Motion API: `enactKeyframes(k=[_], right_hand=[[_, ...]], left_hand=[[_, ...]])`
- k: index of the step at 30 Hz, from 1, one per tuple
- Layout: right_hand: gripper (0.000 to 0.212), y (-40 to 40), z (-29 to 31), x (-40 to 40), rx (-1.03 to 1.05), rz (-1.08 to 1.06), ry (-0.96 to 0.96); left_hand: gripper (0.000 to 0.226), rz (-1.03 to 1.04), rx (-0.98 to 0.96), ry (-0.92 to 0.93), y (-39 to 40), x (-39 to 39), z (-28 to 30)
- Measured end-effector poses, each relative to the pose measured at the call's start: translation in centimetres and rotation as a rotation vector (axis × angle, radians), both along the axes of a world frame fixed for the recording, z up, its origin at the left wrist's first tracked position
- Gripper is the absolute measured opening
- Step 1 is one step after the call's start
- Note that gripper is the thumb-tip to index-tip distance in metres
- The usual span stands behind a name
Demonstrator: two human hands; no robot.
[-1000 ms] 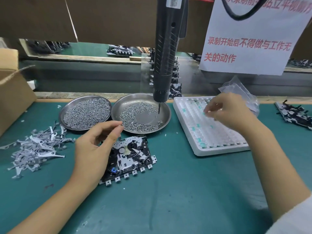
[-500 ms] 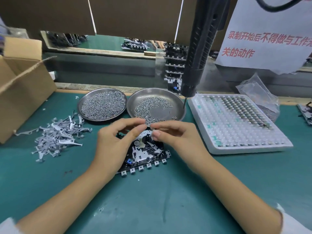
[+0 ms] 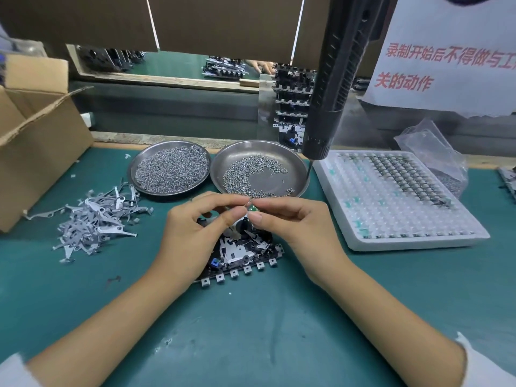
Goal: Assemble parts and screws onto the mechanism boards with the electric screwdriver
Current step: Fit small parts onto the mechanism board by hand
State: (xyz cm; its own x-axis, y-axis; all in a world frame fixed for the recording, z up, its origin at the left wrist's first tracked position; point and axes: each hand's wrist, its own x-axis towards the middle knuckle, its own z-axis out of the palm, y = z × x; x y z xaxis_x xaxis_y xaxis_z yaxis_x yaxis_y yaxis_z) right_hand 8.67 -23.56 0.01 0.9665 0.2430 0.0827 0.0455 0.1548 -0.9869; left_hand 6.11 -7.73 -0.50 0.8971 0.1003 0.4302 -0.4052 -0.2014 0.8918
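Mechanism board [image 3: 245,252] lies flat on the green mat [image 3: 251,331], and just above it the left hand [image 3: 195,233] and right hand [image 3: 290,227] pinch a small part [image 3: 252,208] (green-tinted, too small to identify) between fingertips, near the screw dish [image 3: 290,160] and hanging electric screwdriver [image 3: 332,88].

A white paper sign [image 3: 452,51] hung beside the electric screwdriver [image 3: 332,88], on its right. Its red print read "录制开始后不得做与工", cut off at the frame edge, and below, "关的动作".
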Motion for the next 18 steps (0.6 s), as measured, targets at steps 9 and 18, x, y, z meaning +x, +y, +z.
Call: enactKeyframes(k=[9, 18], right_hand=[[0.025, -0.04, -0.40, 0.14, 0.009, 0.018, -0.014], [0.019, -0.03, -0.18, -0.09, -0.165, 0.020, -0.187]], left_hand=[[0.019, -0.030, 0.003, 0.024, 0.06, 0.04, 0.01], [0.013, 0.018, 0.107, -0.044, 0.63, 0.60, -0.66]])
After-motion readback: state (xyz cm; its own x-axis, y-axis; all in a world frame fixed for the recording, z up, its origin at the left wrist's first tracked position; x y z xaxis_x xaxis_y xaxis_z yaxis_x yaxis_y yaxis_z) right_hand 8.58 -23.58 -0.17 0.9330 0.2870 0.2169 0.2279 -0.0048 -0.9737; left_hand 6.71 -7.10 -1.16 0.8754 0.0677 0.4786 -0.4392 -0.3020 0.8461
